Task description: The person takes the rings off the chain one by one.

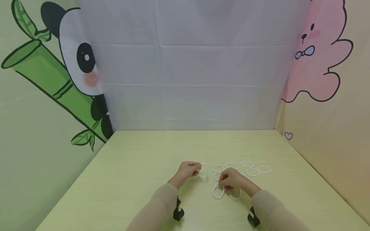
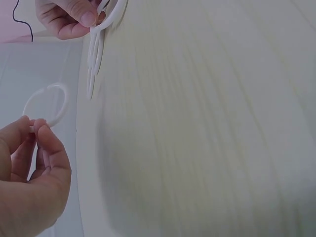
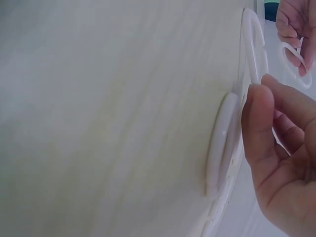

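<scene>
My left hand (image 1: 187, 170) pinches a white oval plastic ring (image 1: 207, 170) between thumb and fingertips, holding it upright above the table. That ring (image 2: 65, 104) shows a small break in its outline in the left wrist view. To its right, my right hand (image 1: 233, 179) pinches the end of another white ring (image 1: 218, 198). In the right wrist view this ring (image 3: 251, 52) tilts up from thumb and forefinger; whether its far end touches the table is unclear. A further ring (image 1: 235, 199) lies just under the right hand, partly hidden by it.
Behind the right hand several white rings (image 1: 218, 171) lie grouped on the pale wooden table (image 1: 144, 154), some partly covered by the hand. A second cluster of rings (image 1: 252, 176) sits farther right. A white cloth (image 1: 188, 80) hangs at the back edge, between side walls with cartoon drawings.
</scene>
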The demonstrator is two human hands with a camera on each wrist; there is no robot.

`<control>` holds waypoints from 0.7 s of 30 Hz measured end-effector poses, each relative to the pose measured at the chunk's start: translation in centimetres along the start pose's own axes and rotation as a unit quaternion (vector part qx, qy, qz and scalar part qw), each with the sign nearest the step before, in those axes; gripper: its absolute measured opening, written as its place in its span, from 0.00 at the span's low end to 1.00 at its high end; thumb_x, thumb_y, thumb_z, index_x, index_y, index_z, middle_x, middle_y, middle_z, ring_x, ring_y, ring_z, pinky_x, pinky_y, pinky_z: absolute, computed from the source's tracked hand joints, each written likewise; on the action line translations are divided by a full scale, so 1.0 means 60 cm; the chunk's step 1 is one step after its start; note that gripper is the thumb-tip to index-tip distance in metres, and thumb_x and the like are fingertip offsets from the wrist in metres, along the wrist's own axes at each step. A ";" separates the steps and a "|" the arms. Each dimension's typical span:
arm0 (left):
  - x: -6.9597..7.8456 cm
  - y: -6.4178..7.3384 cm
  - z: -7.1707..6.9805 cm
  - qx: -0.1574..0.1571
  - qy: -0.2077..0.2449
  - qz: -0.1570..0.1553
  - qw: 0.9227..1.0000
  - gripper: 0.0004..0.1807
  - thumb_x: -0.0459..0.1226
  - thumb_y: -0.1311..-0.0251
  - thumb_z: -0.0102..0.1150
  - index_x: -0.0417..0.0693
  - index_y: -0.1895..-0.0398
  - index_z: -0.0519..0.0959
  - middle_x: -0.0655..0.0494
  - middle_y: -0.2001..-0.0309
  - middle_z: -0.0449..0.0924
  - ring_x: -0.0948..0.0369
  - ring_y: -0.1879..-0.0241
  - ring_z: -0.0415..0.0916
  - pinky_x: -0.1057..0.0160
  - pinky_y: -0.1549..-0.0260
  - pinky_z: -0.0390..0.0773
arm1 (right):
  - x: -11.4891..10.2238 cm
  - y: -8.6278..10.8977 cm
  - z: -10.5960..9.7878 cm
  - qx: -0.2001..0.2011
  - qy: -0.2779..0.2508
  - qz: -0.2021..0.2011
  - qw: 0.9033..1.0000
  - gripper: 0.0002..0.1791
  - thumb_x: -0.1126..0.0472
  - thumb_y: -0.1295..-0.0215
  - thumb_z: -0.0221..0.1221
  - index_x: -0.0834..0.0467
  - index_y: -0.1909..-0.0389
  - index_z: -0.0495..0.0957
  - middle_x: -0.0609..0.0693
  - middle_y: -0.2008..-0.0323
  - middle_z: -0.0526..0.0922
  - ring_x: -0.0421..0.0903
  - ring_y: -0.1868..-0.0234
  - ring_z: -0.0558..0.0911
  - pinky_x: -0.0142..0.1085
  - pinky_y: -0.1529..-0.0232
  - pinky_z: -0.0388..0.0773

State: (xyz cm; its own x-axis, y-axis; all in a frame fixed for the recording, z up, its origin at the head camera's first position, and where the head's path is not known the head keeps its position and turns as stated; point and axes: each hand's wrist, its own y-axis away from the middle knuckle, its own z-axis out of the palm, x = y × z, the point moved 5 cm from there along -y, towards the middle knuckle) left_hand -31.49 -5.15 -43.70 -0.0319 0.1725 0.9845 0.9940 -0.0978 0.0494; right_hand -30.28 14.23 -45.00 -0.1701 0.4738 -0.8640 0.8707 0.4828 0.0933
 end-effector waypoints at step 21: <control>-0.020 -0.008 0.012 0.004 -0.041 -0.022 0.999 0.12 0.32 0.41 0.59 0.29 0.60 0.80 0.51 0.72 0.80 0.66 0.77 0.73 0.69 0.72 0.77 | 0.006 0.000 -0.007 -0.003 0.008 0.000 1.000 0.05 0.71 0.45 0.62 0.64 0.76 0.75 0.51 0.86 0.74 0.40 0.88 0.73 0.33 0.84 0.75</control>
State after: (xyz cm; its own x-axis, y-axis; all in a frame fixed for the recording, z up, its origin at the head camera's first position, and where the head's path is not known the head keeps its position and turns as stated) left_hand -31.86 -4.59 -45.01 -0.0665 0.2553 0.9646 0.9927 -0.0804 0.0897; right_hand -30.52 14.71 -45.09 -0.1774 0.4851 -0.8563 0.8678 0.4874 0.0964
